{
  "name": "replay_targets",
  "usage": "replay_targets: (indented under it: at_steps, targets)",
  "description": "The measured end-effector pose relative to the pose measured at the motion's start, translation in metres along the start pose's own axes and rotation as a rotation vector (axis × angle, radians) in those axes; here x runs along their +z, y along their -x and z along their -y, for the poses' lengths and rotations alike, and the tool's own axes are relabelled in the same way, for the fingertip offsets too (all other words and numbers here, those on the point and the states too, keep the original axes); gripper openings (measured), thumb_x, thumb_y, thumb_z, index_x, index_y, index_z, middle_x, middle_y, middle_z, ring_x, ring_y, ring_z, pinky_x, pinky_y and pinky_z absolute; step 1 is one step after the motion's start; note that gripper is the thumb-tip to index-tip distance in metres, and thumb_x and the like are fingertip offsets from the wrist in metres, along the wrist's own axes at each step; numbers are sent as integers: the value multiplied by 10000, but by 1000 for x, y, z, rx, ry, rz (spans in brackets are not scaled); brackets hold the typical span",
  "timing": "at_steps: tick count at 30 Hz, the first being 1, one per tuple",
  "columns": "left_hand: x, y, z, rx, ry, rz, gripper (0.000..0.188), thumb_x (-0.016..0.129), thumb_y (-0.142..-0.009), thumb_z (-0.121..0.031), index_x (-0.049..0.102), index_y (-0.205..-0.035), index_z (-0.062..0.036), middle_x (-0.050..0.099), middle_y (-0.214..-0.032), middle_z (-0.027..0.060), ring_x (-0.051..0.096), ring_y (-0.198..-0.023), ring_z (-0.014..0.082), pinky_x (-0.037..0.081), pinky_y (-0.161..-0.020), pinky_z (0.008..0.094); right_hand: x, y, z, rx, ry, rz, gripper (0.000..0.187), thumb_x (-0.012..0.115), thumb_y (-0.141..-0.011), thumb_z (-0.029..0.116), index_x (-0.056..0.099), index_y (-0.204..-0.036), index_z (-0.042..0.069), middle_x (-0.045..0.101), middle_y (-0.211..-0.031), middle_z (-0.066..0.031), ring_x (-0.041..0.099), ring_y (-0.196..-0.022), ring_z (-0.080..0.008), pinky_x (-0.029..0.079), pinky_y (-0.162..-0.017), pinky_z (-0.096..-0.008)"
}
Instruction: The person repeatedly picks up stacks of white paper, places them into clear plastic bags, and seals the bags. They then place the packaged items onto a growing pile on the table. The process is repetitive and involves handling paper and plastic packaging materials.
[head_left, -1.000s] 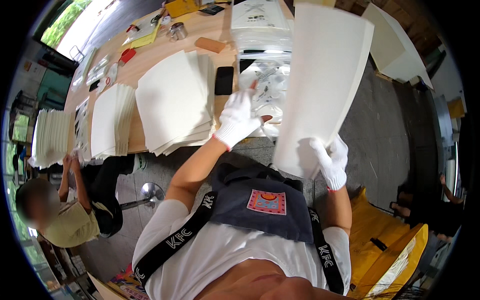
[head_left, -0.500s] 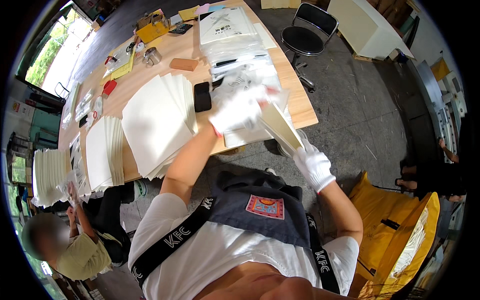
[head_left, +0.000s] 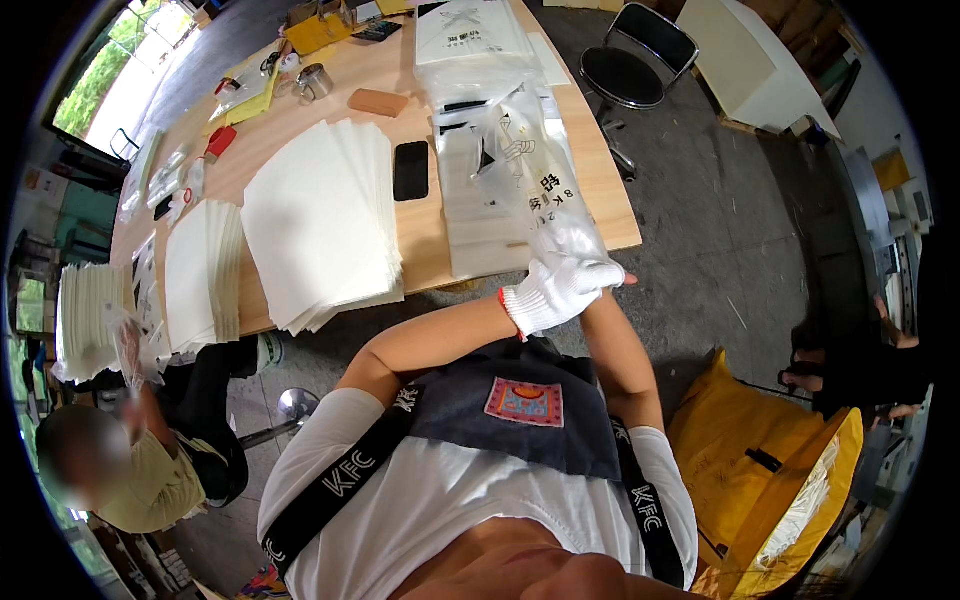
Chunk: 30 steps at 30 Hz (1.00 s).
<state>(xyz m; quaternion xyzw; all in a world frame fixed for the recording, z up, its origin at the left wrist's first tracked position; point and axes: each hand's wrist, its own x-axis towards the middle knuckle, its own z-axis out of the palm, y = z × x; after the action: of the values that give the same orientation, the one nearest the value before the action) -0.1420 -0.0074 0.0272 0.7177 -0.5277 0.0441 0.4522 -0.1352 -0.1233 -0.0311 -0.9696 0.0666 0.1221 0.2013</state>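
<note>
- Left hand point(head_left: 560, 292): white glove with red cuff edge, bare fingertip showing at its right; it lies over the near end of a printed clear plastic bag point(head_left: 545, 185). Fingers sit close together; cannot tell whether they pinch the film.
- Right hand: concealed behind the left hand and the bag's near end; its bare forearm point(head_left: 620, 345) runs up to that spot. Grip cannot be told.
- Bag: lengthwise from the hands, over the near right part of the wooden table point(head_left: 603, 170), above flat plastic packaging point(head_left: 470, 225). Its contents cannot be made out.
- Left of the packaging: a black phone point(head_left: 411, 171) lying flat, then a fanned stack of white sheets point(head_left: 315, 220), near corners at the table edge.
- Further left: a smaller white stack point(head_left: 200, 270).
- Beyond the phone: a brown block point(head_left: 378, 102) and a metal cup point(head_left: 316, 82).
- Right of the table: a black stool point(head_left: 620, 78) on grey floor; nearer the wearer, a large yellow bag point(head_left: 735, 440).
- At lower left: a seated person point(head_left: 140, 485), well apart from the wearer's hands.
</note>
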Motion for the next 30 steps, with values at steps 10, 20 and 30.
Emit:
replay_targets:
  at_steps: [10,20,30]
  targets:
    - [6,106,57,-185,18,30,231,610,-760,-50,707,-923,-181,697,-780,9,654,-627,227,503,-542,346,38,92,14,-149,147,-912,587,745,-742,187,507,-1263,56,622,-994,-126,626,-918,-369,500,-782,-475]
    - [-17,226,84,-842,-204,-416,200,732,-789,-105,540,-805,-54,516,-772,100,546,-671,228,449,-602,342,58,106,-37,68,403,-58,216,525,-886,261,592,-851,58,637,-639,-147,641,-527,-313,463,-467,-492]
    - [-33,211,42,-648,-77,-272,213,672,-728,14,471,-735,-54,496,-687,67,500,-596,181,412,-551,305,56,143,-53,10,202,-131,312,502,-908,324,632,-756,84,610,-567,-162,636,-510,-329,476,-444,-485]
